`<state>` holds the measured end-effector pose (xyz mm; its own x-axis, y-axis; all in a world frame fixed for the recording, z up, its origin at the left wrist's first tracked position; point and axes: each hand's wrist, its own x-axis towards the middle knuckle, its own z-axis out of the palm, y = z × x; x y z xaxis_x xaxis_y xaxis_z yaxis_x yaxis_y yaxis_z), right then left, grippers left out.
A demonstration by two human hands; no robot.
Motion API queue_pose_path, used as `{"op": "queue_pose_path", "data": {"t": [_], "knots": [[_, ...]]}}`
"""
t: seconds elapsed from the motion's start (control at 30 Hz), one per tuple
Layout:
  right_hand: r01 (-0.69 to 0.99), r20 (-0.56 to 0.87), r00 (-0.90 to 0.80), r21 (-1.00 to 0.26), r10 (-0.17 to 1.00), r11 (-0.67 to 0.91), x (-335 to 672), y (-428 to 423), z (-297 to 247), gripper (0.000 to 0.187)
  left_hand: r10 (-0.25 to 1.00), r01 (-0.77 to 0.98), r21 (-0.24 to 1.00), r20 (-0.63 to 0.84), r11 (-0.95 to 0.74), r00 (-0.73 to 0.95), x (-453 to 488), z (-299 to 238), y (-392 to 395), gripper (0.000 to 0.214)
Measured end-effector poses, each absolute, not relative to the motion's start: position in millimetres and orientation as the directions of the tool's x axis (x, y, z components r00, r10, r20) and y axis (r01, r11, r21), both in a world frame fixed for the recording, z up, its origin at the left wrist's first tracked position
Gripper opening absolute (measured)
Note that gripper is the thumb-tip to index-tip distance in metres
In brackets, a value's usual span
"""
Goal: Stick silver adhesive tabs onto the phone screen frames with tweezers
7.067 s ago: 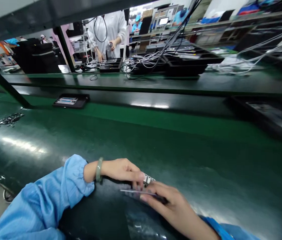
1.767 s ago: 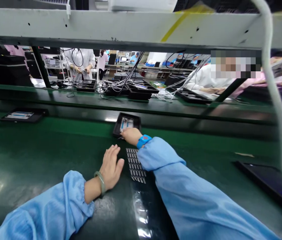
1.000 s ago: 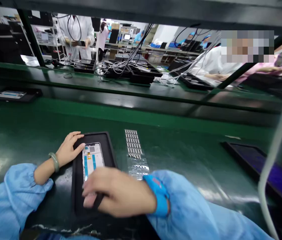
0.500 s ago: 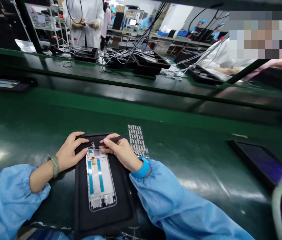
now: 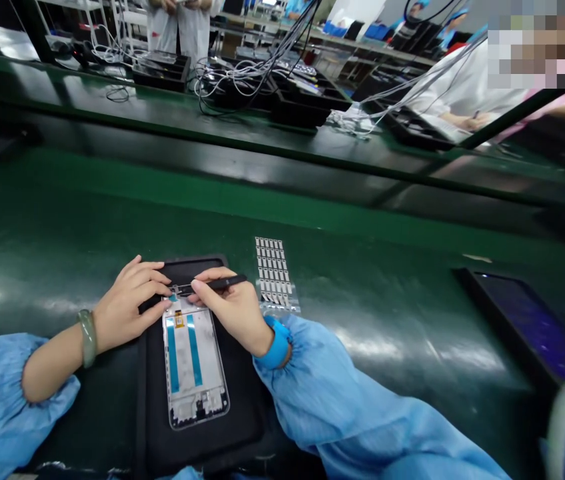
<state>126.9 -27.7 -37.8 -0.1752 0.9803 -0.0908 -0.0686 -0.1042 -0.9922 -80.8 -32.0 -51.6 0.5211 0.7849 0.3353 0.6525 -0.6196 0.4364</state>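
At the bench (image 5: 92, 227), your right hand (image 5: 229, 313) has a firm grip on a slim black pick (image 5: 222, 283), held pen-fashion between thumb and fingers, with its tip at the top edge of the phone frame (image 5: 195, 380). Your left hand (image 5: 129, 300) is curled at that same edge, close to the tip. I cannot tell whether its grip is pinching something there or only bracing the frame. The frame lies flat in a black tray (image 5: 245, 413), with its length running toward you. It is white, with two blue strips and a small yellow label. A sheet of small metal pieces (image 5: 272, 270) on clear plastic lies on the bench just beyond your right wrist.

Risks, in my judgement: the pick tip is working very near your left fingertips, so a slip could jab a finger or scratch the frame. I see no clamp on the frame, so a hard push could skid it in the tray. If the tip catches a blue strip, it could lift or crease it. Your right sleeve (image 5: 342, 407) lies close to the sheet, and a sideways move could drag it. I see no cord on your blue wrist strap (image 5: 278, 344); if it is unconnected, static is a concern.
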Motion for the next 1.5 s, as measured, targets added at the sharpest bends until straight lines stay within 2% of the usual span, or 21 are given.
{"op": "queue_pose_path", "data": {"t": [0.27, 0.83, 1.5], "knots": [[-0.031, -0.088, -0.164, -0.995, 0.983, -0.094, 127.1, -30.3, -35.6, 0.019, 0.798, 0.639, 0.48, 0.321, -0.601, 0.509, -80.6, -52.9, -32.3, 0.012], [0.087, -0.032, -0.194, -0.996, 0.98, -0.016, 129.6, -31.3, -35.3, 0.02, 0.79, 0.627, 0.486, 0.309, -0.61, 0.529, -80.3, -51.3, -32.5, 0.013], [0.152, 0.028, -0.194, -0.987, 0.981, 0.058, 130.1, -32.2, -34.2, 0.016, 0.791, 0.625, 0.492, 0.289, -0.606, 0.539, -80.8, -49.8, -32.4, 0.014]]}}
